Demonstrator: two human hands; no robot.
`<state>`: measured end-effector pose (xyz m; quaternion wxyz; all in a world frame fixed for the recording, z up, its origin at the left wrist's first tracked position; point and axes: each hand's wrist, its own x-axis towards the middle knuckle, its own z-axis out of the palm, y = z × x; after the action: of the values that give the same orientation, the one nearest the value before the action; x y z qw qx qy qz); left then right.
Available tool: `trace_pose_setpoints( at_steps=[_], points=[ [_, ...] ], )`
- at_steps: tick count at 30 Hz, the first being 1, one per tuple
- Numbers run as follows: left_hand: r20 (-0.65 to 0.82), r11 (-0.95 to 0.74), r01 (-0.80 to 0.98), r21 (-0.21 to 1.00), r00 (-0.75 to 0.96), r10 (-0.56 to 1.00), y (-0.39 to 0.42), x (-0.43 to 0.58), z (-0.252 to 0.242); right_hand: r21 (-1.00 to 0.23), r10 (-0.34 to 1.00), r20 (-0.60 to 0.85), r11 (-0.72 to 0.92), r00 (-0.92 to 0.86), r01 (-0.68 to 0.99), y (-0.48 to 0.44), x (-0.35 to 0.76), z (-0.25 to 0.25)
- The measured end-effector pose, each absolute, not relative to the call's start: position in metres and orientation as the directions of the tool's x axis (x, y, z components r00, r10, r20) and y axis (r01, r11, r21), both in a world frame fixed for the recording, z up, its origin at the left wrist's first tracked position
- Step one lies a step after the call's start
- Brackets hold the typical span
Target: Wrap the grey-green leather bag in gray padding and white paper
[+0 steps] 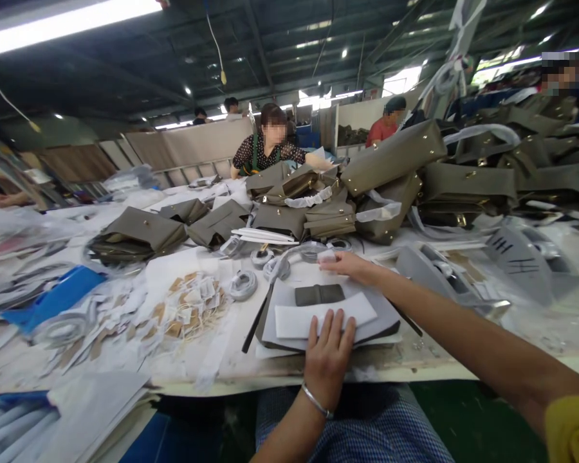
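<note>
The white foam strip (296, 323) lies crosswise on the grey sheet (385, 315), its long axis running left to right, under the open left hand's (329, 352) flat fingers, while the right hand (352, 265) is beyond it, its grip impossible to tell.

left hand (329, 360): silver wrist bangle (317, 401) | right arm (468, 337): yellow sleeve (572, 429) | lap: blue-and-white checked cloth (390, 432)

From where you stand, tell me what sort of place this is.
Probably a bag workshop or factory floor: many matching olive-brown bags heaped on a long worktable, a pile of stringed tags, and a co-worker across from me.
</note>
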<state>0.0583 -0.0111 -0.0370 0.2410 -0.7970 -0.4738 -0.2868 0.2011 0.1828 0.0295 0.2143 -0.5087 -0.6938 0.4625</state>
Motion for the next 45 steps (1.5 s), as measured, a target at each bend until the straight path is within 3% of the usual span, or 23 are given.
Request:
trace_pose_setpoints(
  at_steps=[4, 6, 10, 14, 20, 24, 27, 30, 32, 35, 37, 39, 42, 45],
  points=[
    [0.649, -0.451, 0.888, -0.091, 0.396, 0.649, -0.012, 0.057, -0.035, -0.938, 0.899, -0.01, 0.143, -0.437, 0.315, 0.15, 0.219, 0.05],
    [0.634, -0.461, 0.883, -0.086, 0.406, 0.659, -0.012, 0.057, -0.034, -0.913, 0.887, 0.067, 0.239, -0.457, 0.33, 0.127, 0.227, 0.057],
    [0.596, -0.48, 0.874, -0.072, 0.424, 0.682, -0.012, 0.056, -0.032, -0.734, 0.847, 0.112, 0.423, -0.52, 0.531, 0.083, 0.247, 0.055],
    [0.564, -0.488, 0.871, -0.056, 0.431, 0.705, -0.013, 0.055, -0.03, -0.594, 0.861, 0.128, 0.464, -0.492, 0.657, 0.064, 0.265, 0.044],
    [0.532, -0.493, 0.869, -0.037, 0.434, 0.726, -0.011, 0.054, -0.028, -0.344, 0.656, 0.269, 0.749, -0.705, 0.566, 0.046, 0.271, 0.038],
    [0.506, -0.496, 0.867, 0.044, 0.408, 0.76, -0.011, 0.053, -0.025, -0.217, 0.606, 0.335, 0.795, -0.721, 0.567, 0.026, 0.27, 0.018],
    [0.503, -0.489, 0.867, 0.09, 0.385, 0.774, -0.011, 0.053, -0.02, -0.196, 0.602, 0.36, 0.796, -0.713, 0.573, 0.013, 0.272, 0.008],
    [0.486, -0.51, 0.859, 0.047, 0.426, 0.763, -0.012, 0.053, -0.017, -0.309, 0.632, 0.296, 0.773, -0.716, 0.555, 0.012, 0.281, 0.026],
    [0.476, -0.53, 0.848, 0.009, 0.462, 0.748, -0.013, 0.052, -0.017, -0.464, 0.636, 0.158, 0.723, -0.755, 0.512, 0.021, 0.287, 0.051],
    [0.485, -0.53, 0.848, -0.012, 0.468, 0.738, -0.013, 0.052, -0.019, -0.644, 0.709, -0.031, 0.525, -0.705, 0.556, 0.054, 0.285, 0.082],
    [0.498, -0.524, 0.852, -0.019, 0.462, 0.734, -0.013, 0.052, -0.02, -0.605, 0.809, 0.019, 0.478, -0.588, 0.637, 0.081, 0.271, 0.084],
    [0.511, -0.522, 0.853, -0.026, 0.46, 0.726, -0.013, 0.052, -0.022, -0.482, 0.794, 0.105, 0.568, -0.599, 0.667, 0.104, 0.25, 0.073],
    [0.532, -0.518, 0.855, -0.021, 0.449, 0.718, -0.012, 0.053, -0.024, -0.3, 0.719, -0.033, 0.656, -0.695, 0.693, 0.121, 0.224, 0.05],
    [0.54, -0.517, 0.856, -0.008, 0.438, 0.718, -0.012, 0.053, -0.026, -0.148, 0.734, -0.189, 0.635, -0.652, 0.758, 0.122, 0.217, 0.04]
  ],
)
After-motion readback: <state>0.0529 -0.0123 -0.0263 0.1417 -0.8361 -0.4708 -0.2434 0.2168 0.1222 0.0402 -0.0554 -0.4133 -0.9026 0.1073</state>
